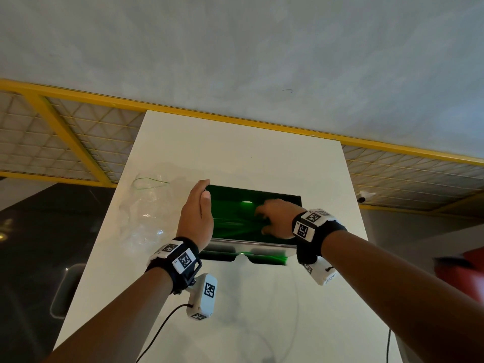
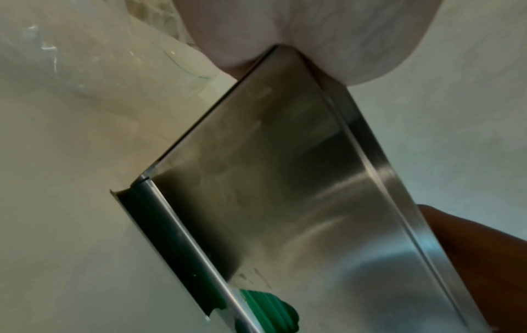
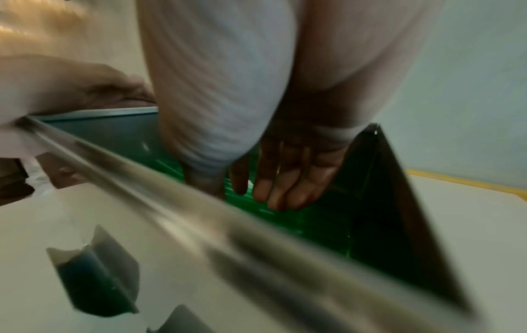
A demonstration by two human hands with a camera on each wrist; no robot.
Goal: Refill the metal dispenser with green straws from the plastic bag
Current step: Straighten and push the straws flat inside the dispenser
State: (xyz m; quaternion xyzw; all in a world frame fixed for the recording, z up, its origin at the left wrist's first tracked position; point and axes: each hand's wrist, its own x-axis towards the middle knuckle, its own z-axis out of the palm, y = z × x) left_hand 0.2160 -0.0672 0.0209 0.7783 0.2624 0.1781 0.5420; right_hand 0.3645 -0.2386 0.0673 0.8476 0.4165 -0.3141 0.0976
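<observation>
The metal dispenser [image 1: 251,242] stands open-topped in the middle of the white table [image 1: 235,153]. Green straws [image 1: 235,221] lie inside it, and a few show in its front slot [image 2: 268,308]. My left hand [image 1: 196,213] lies flat against the dispenser's left wall, fingers straight and thumb on the rim. My right hand [image 1: 275,216] reaches into the box from the right. In the right wrist view its fingers [image 3: 285,180] stretch down and touch the straws [image 3: 322,220]. The clear plastic bag [image 1: 146,213] lies crumpled on the table left of the dispenser and looks empty.
A yellow-framed wire mesh panel [image 1: 78,142] runs behind the table below a grey wall. Dark floor lies to the left, and something red [image 1: 461,268] sits at the right edge. Wrist-camera cables [image 1: 162,326] trail over the table's near part.
</observation>
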